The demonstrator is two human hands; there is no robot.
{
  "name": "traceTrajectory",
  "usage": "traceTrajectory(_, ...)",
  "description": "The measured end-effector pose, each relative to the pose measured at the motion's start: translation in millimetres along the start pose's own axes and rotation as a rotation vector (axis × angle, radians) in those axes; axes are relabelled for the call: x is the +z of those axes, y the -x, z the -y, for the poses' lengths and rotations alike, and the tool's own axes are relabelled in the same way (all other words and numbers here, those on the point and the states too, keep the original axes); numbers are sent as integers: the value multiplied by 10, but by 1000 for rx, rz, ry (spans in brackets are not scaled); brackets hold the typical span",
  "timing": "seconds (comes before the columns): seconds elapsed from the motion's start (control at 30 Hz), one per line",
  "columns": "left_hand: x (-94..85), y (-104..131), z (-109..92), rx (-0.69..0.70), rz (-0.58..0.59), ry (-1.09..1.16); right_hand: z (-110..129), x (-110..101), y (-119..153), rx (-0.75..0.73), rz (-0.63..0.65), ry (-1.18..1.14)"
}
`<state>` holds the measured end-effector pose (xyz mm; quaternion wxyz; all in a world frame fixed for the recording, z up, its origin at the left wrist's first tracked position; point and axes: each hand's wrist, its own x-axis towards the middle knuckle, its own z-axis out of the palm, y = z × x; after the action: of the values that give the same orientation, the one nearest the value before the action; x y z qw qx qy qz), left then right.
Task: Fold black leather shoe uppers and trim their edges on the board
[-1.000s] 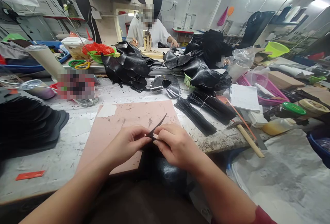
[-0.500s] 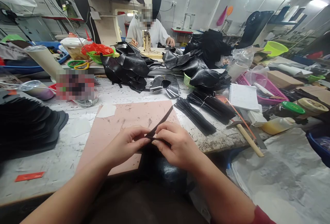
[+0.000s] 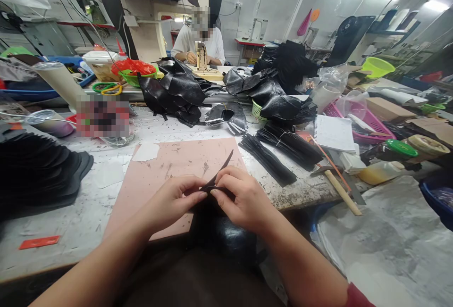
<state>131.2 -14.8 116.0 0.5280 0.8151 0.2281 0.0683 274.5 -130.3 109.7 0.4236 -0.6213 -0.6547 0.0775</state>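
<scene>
Black strip (image 3: 220, 171), thin and floppy, is being pinched by both hands, left (image 3: 173, 202) and right (image 3: 240, 198), near its lower end.

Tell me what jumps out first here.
Both hands, left hand and right hand, pinch a narrow black leather strip over the pink scuffed cutting mat at the near table edge. Behind it, heaps of glossy black leather pieces crowd the table's middle, with bundles of thin black strips to the right.
</scene>
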Motion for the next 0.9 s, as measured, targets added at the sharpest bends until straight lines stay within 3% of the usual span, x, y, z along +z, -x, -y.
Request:
traceTrajectory(0.53, 46, -14, -54, 20, 6, 21, -18, 17, -9, 54, -47, -59)
traceTrajectory(0.73, 55, -51, -75, 82, -91, -185, 5, 7, -34, 57, -4, -44)
traceTrajectory(0.9, 65, -63, -79, 65, -57, -166, 8, -10, -57, 61, 56, -2)
